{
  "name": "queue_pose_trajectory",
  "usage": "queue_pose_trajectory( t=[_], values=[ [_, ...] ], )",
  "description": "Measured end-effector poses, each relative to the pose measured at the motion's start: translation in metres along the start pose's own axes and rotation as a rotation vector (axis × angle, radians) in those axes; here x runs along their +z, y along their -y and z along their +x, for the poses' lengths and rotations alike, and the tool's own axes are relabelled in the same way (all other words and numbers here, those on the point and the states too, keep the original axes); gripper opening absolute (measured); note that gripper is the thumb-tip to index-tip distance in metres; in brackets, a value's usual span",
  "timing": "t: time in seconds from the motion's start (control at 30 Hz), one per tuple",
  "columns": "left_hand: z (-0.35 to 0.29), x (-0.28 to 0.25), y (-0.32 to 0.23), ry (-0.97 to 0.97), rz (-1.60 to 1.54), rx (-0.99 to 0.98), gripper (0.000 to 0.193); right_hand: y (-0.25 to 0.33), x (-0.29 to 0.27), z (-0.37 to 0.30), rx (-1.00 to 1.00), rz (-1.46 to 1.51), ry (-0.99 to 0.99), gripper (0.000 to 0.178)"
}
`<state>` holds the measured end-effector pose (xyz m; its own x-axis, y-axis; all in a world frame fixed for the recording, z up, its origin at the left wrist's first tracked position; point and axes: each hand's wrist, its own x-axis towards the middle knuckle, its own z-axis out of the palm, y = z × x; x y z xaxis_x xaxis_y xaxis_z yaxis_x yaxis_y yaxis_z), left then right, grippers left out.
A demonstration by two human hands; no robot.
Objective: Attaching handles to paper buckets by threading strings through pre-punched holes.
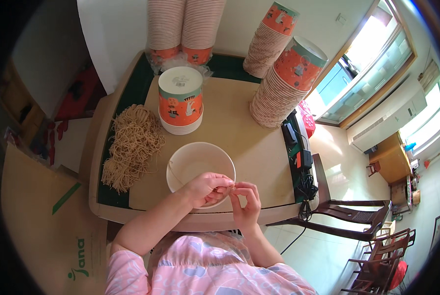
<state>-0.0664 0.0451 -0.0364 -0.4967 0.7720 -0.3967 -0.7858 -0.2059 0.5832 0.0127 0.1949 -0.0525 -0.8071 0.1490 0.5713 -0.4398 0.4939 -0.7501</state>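
A white round paper tub sits mouth up at the near middle of the table, its inside showing. A thin tan cord runs from its left rim down across the inside and disappears behind my left forearm. My left hand is over the tub's near right rim, fingers curled and thumb pinching. My right hand meets it fingertip to fingertip, thumb and forefinger pinched. A tiny tan bit shows between the fingertips and looks like the cord's end; fingers hide most of it.
A loose heap of tan cords lies on the left. An upside-down orange-and-green tub stack stands beyond the tub. Tall nested tub stacks rise at the back and right. Black cables line the right edge, by a wooden chair.
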Motion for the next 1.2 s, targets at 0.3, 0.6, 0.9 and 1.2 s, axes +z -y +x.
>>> queue_pose_trajectory(
  t=[0.3, 0.6, 0.9, 1.2],
  values=[
    [-0.005, 0.0, 0.004, -0.003, 0.204, 0.143, 0.009, -0.009, -0.002, -0.007, 0.241, 0.204, 0.089, 0.012],
    [-0.031, 0.026, 0.01, -0.239, 1.543, 0.908, 0.006, -0.015, -0.009, -0.004, 0.656, 0.881, 0.16, 0.006],
    [-0.034, 0.025, 0.019, -0.294, 1.54, 0.931, 0.006, -0.014, -0.014, -0.005, 0.836, 1.076, 0.242, 0.007],
    [-0.036, 0.027, 0.022, -0.273, 1.814, 0.968, 0.006, -0.014, -0.007, -0.014, 0.742, 0.925, 0.16, 0.007]
  ],
)
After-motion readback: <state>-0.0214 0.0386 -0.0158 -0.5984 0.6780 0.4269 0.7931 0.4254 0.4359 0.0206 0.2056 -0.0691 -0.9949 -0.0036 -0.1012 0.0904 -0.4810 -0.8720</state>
